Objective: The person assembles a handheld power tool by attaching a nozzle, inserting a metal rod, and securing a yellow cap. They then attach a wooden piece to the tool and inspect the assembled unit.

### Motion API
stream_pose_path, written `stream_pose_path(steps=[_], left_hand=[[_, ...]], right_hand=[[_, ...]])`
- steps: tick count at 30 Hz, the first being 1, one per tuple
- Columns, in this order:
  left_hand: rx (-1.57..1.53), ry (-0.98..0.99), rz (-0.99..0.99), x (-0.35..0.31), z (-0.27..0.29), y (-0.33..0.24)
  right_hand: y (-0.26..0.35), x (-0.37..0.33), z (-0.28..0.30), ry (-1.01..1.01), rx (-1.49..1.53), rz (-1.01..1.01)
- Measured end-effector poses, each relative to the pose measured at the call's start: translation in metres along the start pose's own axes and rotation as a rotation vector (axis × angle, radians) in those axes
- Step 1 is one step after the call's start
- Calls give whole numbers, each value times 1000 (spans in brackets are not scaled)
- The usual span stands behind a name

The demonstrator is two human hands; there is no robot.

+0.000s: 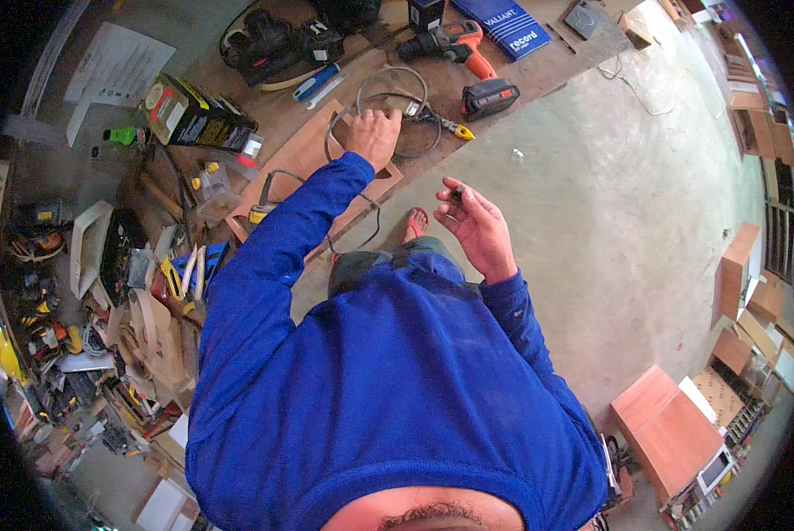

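On the workbench, my left hand (375, 137) lies with bent, bunched fingers pointing down beside a loop of dark cable (427, 88). Whatever those fingers grip is hidden beneath them. Just right of it rests a slim dark tool with a yellow pointed tip (464, 133). A flat reddish-brown board (326, 142) extends under my left wrist. Off the bench edge, over the floor, my right hand (481, 230) is raised palm up, thumb and fingers curled around a small dark piece (456, 196), too small to name.
An orange and black cordless drill (459, 42) sits behind the cable, near a blue book (507, 26) and a phone (584, 19). A blue-handled screwdriver (316, 81) and a yellow-black can (198, 115) stand left. Cluttered tools and offcuts (153, 336) fill the left side.
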State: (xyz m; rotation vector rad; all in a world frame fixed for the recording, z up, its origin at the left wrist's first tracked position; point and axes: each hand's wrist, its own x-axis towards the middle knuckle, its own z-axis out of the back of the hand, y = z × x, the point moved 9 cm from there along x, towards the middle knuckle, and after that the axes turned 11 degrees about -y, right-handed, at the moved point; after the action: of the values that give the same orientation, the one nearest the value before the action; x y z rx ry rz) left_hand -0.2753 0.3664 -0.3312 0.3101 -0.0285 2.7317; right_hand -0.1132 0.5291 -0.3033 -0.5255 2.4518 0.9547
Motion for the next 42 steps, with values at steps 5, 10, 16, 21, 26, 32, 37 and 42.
stream_pose_path(steps=[5,10,16,21,26,32,37,42], left_hand=[[-70,-58,49,-3,-3,1],[-240,-96,125,-10,16,15],[-1471,-130,566,-45,47,54],[-2033,1,785,-138,86,79],[-2143,-137,853,-227,128,121],[-1878,-466,963,-323,176,172],[-1675,-572,970,-386,208,201],[-1824,-625,1122,-441,205,217]], right_hand=[[-7,-11,-23,96,333,-147],[-14,-24,-47,107,317,-127],[-28,-45,-70,-17,-9,117],[-24,-73,-119,-175,-911,747],[-57,-88,-187,-50,-1194,902],[-118,-96,-249,152,-1211,911],[-176,-93,-280,282,-1220,822],[-228,-89,-289,326,-1028,450]])
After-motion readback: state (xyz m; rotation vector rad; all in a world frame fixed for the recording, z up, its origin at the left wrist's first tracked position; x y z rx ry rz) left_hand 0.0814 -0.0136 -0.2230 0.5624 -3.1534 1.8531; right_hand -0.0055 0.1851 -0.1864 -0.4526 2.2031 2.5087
